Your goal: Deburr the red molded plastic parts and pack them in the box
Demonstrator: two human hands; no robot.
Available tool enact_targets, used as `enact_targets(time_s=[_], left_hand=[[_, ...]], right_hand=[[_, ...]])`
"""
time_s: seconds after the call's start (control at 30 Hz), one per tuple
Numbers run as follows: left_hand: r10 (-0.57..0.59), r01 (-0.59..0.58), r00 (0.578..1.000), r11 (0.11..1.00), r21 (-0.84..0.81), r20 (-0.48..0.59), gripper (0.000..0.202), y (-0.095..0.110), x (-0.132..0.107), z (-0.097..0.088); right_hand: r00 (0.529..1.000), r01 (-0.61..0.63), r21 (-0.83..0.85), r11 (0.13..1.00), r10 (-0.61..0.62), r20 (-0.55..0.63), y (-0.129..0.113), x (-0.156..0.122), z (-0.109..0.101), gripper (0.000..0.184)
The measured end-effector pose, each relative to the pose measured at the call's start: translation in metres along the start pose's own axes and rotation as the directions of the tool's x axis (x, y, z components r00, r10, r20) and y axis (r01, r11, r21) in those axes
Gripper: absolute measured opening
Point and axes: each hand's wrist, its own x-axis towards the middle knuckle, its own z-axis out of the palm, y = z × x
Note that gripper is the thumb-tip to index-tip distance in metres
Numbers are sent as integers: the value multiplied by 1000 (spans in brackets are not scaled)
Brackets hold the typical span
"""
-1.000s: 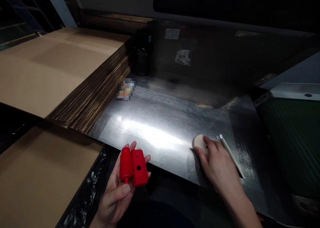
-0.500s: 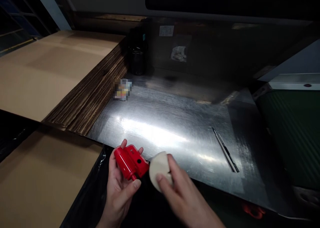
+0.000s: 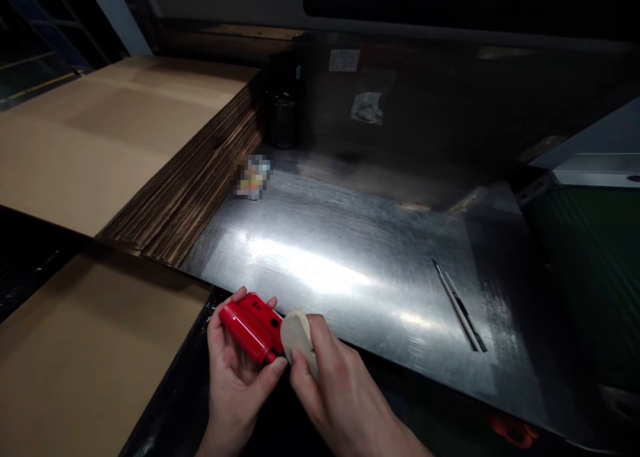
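Note:
My left hand (image 3: pixel 235 370) cradles a red plastic part (image 3: pixel 251 326), fingers curled under it and thumb at its lower end, just off the front edge of the shiny metal table (image 3: pixel 350 243). My right hand (image 3: pixel 335 387) pinches a round cream-coloured pad (image 3: pixel 295 333) and holds it against the red part's right end. Both hands are close together below the table edge.
A thick stack of flat cardboard sheets (image 3: pixel 130 137) lies at the left, more cardboard (image 3: pixel 75 357) below it. A thin pen-like tool (image 3: pixel 460 303) lies on the table at right. A dark can (image 3: pixel 283 120) stands at the back. A green belt (image 3: pixel 585 270) runs at right.
My right hand picked the cream pad off the table at right and brought it left to the red part. The left hand tilted the red part and drew it nearer.

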Motion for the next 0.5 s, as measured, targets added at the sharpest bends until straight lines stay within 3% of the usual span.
enact_targets(time_s=[0.13,0.33,0.5], left_hand=[[-1,1,1000,1000,19,-3,83,1,0,-1],[-32,32,999,999,38,12,83,6,2,-1],[-22,22,999,1000,20,25,84,6,3,-3]], right_hand=[[999,-4,-51,999,1,-52,0,2,1,14],[999,-23,-95,995,20,-34,-4,4,-2,13],[999,-18,-34,999,20,42,-7,4,-3,13]])
